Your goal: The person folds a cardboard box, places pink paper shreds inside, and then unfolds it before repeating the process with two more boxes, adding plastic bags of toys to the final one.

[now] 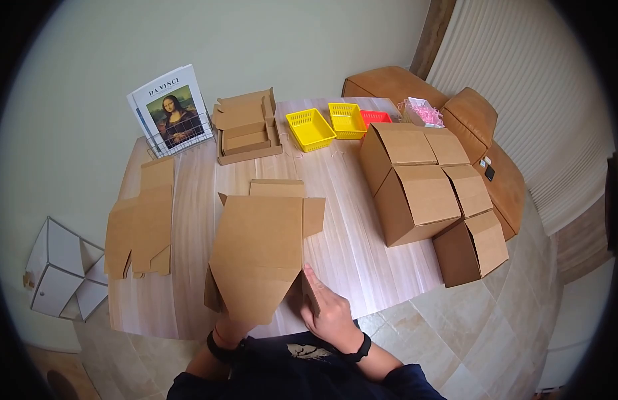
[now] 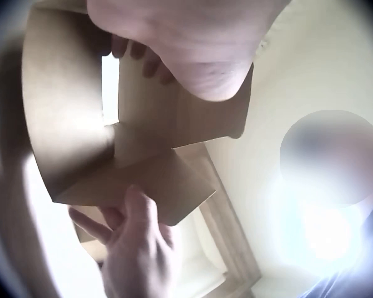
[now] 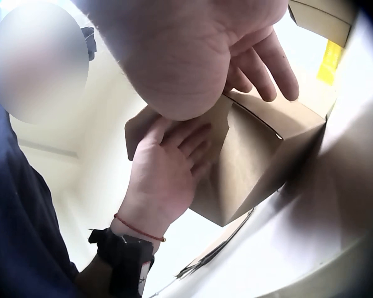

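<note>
A partly folded cardboard box (image 1: 259, 230) lies on the table in front of me, its long top flap sloping toward my body. My left hand (image 3: 165, 177) reaches under that flap, its fairly straight fingers lying against the inner cardboard. From the head view the flap hides most of this hand. At the box's right side, my right hand (image 1: 329, 313) pinches a small side flap (image 2: 174, 192), thumb on one face and fingers behind. The left wrist view shows the box's open end and a bright gap inside.
Flat cardboard (image 1: 146, 227) lies left. Behind are an open cardboard tray (image 1: 249, 127), a wire rack (image 1: 182, 137) with a Da Vinci book (image 1: 169, 103), yellow baskets (image 1: 310, 130) and a red basket (image 1: 376, 117). Several closed boxes (image 1: 426, 193) stand right, beside a brown sofa (image 1: 506, 180).
</note>
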